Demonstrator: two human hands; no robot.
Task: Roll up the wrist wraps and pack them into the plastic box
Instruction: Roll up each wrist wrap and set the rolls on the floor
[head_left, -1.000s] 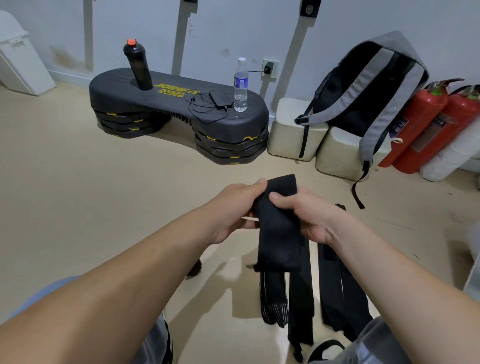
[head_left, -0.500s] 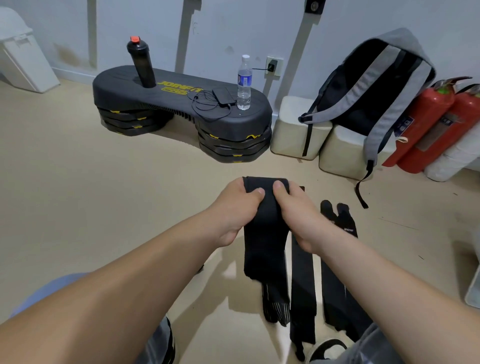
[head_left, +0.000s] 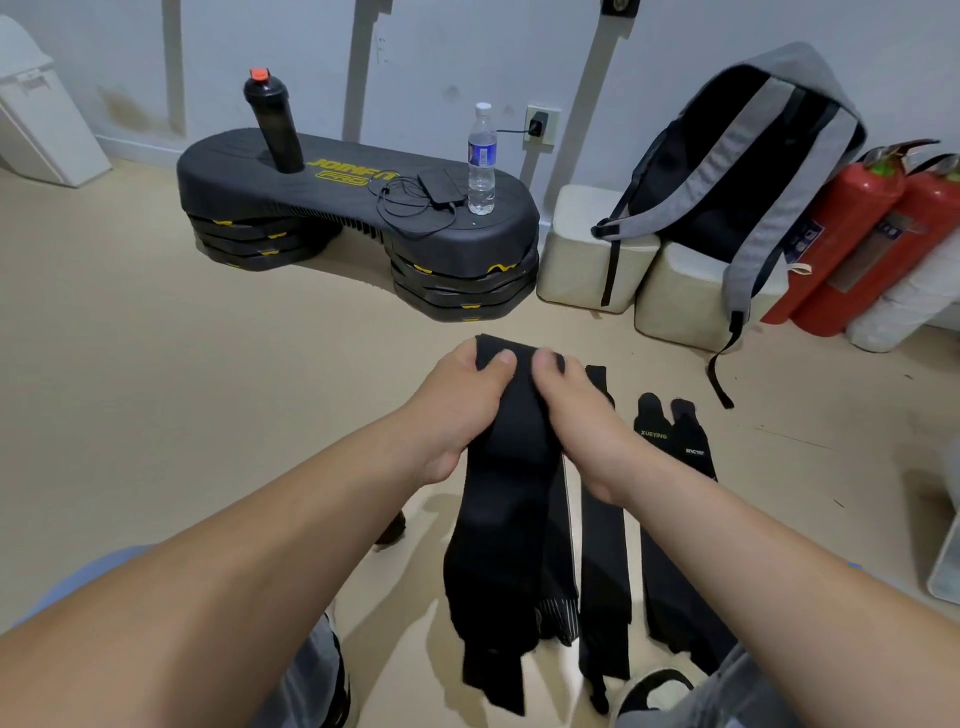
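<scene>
My left hand (head_left: 457, 410) and my right hand (head_left: 576, 415) both grip the top end of a long black wrist wrap (head_left: 504, 499), thumbs side by side on its upper edge. The wrap hangs down toward the floor between my forearms. Several more black wraps lie flat on the beige floor: one (head_left: 602, 561) just right of the held one, and two with white lettering (head_left: 670, 452) further right. A white edge at the far right (head_left: 945, 566) may be the plastic box; I cannot tell.
A black exercise step platform (head_left: 353, 208) stands ahead with a black shaker bottle (head_left: 275, 124) and a water bottle (head_left: 482, 161) on it. A grey-black backpack (head_left: 748, 171) leans on white blocks (head_left: 587, 254). Red fire extinguishers (head_left: 852, 228) stand at right.
Both hands moved the wrap's top end forward and lower, with the thumbs closing together on its upper edge. The view tipped down, showing more of the wraps on the floor.
</scene>
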